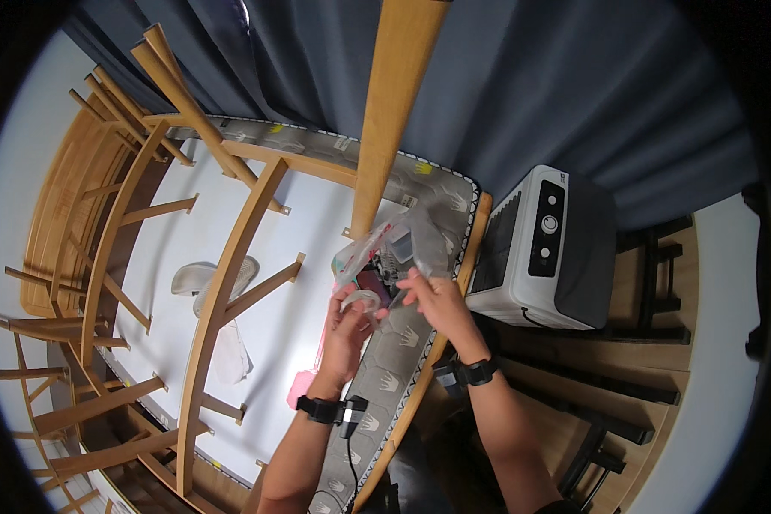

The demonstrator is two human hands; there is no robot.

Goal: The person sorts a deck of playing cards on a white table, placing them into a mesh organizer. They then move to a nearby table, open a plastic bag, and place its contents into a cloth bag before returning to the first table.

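Note:
My left hand (pixel 349 321) holds a small pale ring-shaped item (pixel 365 298), perhaps a roll of tape, at the near edge of a clear plastic bag (pixel 429 239). With bent fingers, my right hand (pixel 434 299) grips the bag's right side. Inside the open bag lie a dark reddish box-like item (pixel 374 286), a clear container (pixel 401 247) and some dark small parts that I cannot make out. The bag rests on the edge of a grey mattress (pixel 408 334). A pink fly swatter (pixel 302 387) lies left of my left wrist.
An upturned wooden frame (pixel 234 257) with legs stands on the white board (pixel 283 347) at left; one leg (pixel 395 96) rises just beyond the bag. Slippers (pixel 247 276) lie under a rail. A white and grey appliance (pixel 520 257) stands at right, before dark curtains (pixel 552 83).

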